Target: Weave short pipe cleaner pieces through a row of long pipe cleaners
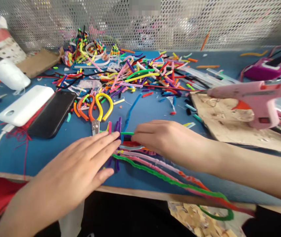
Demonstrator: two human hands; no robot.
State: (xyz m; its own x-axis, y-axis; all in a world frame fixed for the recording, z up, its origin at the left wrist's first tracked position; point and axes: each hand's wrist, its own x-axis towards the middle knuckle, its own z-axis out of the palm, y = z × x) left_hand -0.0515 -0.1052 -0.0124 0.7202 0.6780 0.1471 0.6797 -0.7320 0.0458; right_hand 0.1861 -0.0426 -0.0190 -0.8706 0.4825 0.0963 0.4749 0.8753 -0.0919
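My left hand (81, 164) lies flat with its fingers stretched over one end of a row of fuzzy pipe cleaners, pressing them to the blue table. Upright purple pipe cleaners (117, 125) cross the row at its fingertips. Just right of them, my right hand (165, 135) has its fingers pressed together on the row's green and black pipe cleaners; its fingertips are partly hidden. A blue pipe cleaner (131, 110) sticks out away from me. Pink and lilac strands and a long green pipe cleaner (155, 172) trail right, over the table's front edge.
Cutters with yellow and orange handles (101, 107) lie beyond my left hand. Left are a black phone (53, 113) and a white power bank (25, 105) with cable. A pink glue gun (256, 98) rests over cardboard (219, 118) at right. Pipe-cleaner scraps (140, 74) pile before a perforated metal screen (179, 26).
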